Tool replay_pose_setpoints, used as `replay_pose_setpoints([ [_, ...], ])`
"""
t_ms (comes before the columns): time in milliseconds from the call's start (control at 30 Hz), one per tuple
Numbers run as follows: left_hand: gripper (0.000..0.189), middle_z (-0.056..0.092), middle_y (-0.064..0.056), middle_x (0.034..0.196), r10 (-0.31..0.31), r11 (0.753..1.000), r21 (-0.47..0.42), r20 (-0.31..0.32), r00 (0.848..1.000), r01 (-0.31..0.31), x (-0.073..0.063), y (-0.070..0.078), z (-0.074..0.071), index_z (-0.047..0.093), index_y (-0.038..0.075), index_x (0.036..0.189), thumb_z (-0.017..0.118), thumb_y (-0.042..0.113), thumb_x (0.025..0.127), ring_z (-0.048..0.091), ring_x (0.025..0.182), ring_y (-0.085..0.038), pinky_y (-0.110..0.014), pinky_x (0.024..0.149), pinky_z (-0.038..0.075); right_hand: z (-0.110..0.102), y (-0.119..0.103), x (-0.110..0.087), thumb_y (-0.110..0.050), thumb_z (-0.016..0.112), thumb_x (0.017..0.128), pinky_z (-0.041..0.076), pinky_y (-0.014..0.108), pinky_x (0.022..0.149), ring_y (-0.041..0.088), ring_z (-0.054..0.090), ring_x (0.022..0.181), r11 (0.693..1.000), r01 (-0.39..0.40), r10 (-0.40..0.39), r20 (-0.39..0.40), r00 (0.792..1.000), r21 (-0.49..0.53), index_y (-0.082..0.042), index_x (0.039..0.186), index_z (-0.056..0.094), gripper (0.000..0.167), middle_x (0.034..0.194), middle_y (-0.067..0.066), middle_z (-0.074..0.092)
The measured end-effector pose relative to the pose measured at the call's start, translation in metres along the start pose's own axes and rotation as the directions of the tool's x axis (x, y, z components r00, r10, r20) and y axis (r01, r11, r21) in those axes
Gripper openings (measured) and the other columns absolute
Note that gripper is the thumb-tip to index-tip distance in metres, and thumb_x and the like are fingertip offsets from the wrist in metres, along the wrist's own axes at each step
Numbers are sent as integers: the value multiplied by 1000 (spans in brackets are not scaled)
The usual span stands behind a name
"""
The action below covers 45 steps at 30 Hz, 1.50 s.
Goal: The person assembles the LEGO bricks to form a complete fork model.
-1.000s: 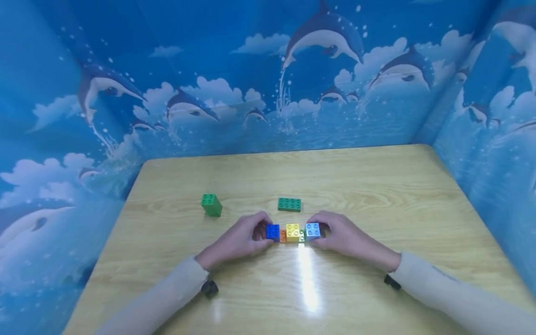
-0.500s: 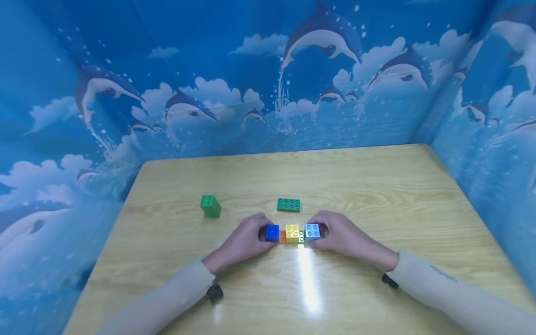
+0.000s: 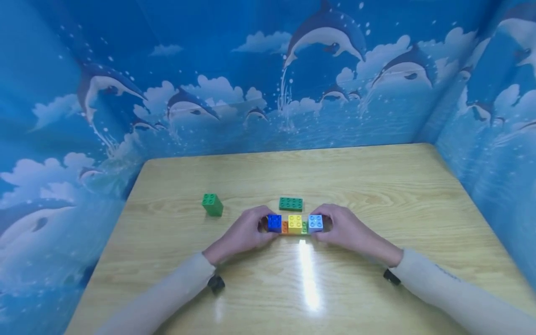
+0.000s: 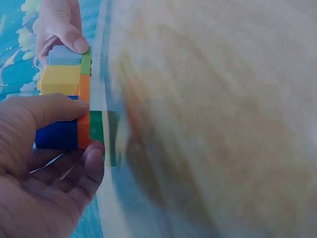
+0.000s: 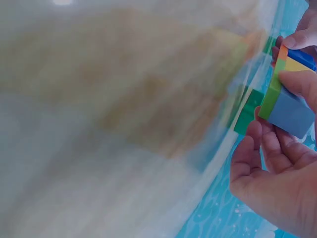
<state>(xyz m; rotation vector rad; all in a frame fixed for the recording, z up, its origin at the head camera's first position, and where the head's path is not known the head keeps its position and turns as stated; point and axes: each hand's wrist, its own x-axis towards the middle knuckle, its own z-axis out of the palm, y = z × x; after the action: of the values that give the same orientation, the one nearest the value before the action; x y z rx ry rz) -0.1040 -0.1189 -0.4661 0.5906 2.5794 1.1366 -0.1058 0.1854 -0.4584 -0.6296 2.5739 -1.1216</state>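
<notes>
Left grip (image 3: 248, 229) and right grip (image 3: 345, 230) pinch brick row (image 3: 295, 224) by its ends, now nearer green plate (image 3: 291, 204); apparently firmly joined.

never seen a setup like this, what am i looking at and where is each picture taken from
No machine here, just a person working bare-handed. The wide picture looks down from the head; the other two come from the left and right wrists. The left grip holds one end of a row of joined blocks, at the dark blue block; the right grip, the other end, at the light blue block. A yellow block sits between them. The table bears a tall green block and a flat green block.
</notes>
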Motion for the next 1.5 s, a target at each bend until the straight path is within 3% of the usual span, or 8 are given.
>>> replay_pose_setpoints([
  [367,42,70,2,108,-16,999,-39,-58,998,14,13,2,-14,73,7,129,90,7,90,66,93,-14,-29,80,60,-5,0,12,-9,88,89,60,39,88,20,66,100,997,22,-19,-47,999,69,-6,126,72,40,113,0,72],
  [667,42,68,-2,106,-23,995,-95,-108,994,13,26,-3,-19,70,4,130,89,9,92,65,92,-19,-33,78,60,-9,1,27,-16,89,92,60,38,86,23,67,100,990,-48,60,-92,994,131,-7,134,69,48,111,3,70],
  [900,49,68,-5,110,-76,984,-170,-106,991,57,40,-8,-21,67,5,139,87,13,95,65,94,-22,-35,80,59,-14,2,41,-19,89,93,61,41,87,23,68,101,992,-47,60,-104,993,117,-6,137,69,50,115,5,71],
  [1200,53,68,-7,116,-152,973,-189,-83,985,134,53,-13,-24,64,4,143,87,13,95,65,100,-23,-36,85,59,-14,5,54,-22,88,95,59,42,87,24,66,102,991,-81,91,-84,992,110,-9,134,71,45,115,5,70],
  [1500,50,69,-6,114,-153,975,-170,-46,987,143,59,-16,-24,66,6,141,87,12,95,66,99,-23,-36,85,59,-15,5,55,-21,89,94,60,41,86,23,67,101,990,-94,99,-52,994,104,-8,130,71,42,113,4,71],
])
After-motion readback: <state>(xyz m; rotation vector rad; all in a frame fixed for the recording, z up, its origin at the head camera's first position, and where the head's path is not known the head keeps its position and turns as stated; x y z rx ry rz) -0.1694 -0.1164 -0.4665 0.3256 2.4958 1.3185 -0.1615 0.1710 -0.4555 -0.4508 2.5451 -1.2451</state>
